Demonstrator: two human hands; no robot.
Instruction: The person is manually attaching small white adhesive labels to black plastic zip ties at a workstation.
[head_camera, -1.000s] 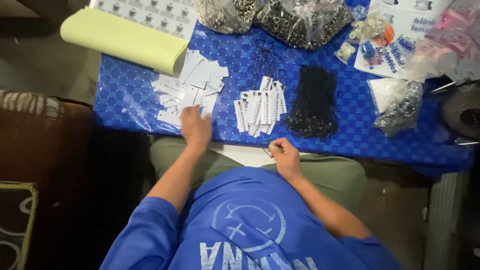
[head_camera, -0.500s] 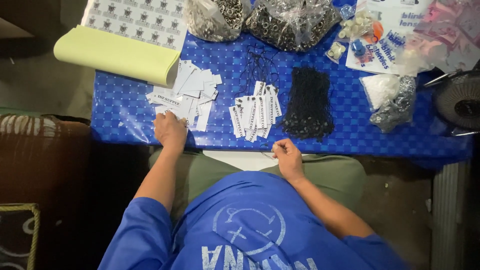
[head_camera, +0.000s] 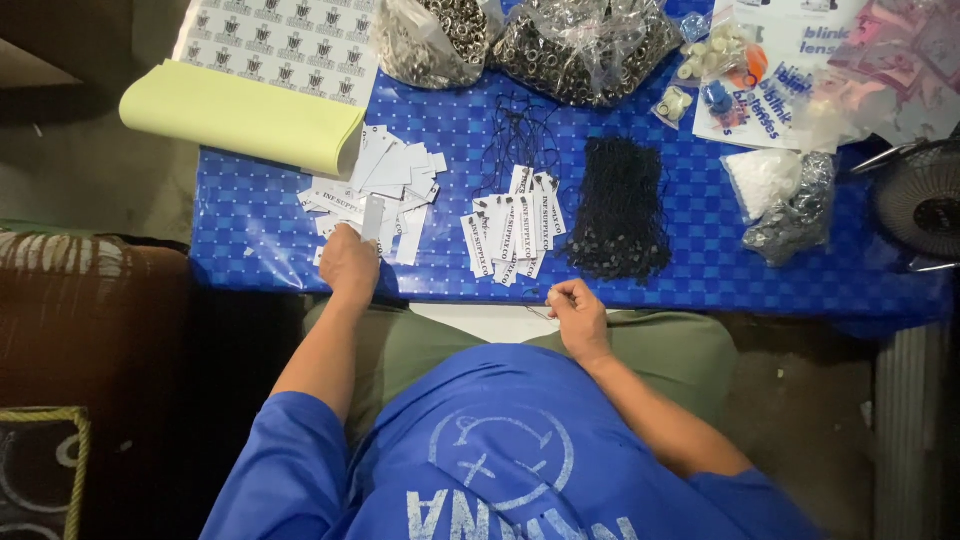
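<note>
Now the left hand (head_camera: 349, 264) lifts one white paper tag (head_camera: 373, 217) off the loose tag pile (head_camera: 385, 190); its fingers pinch it. The right hand (head_camera: 577, 312) fingers pinch a thin black string (head_camera: 537, 298) beside the pile. A loose pinch could drop the tag.

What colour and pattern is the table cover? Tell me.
Blue with a small chequered pattern, table cover, seen in the head view.

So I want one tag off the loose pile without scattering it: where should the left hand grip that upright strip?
Pinch the white strip's near, lower end, coming from the table edge. It stands out lengthwise above the left hand, clear of the flat tags.
</note>
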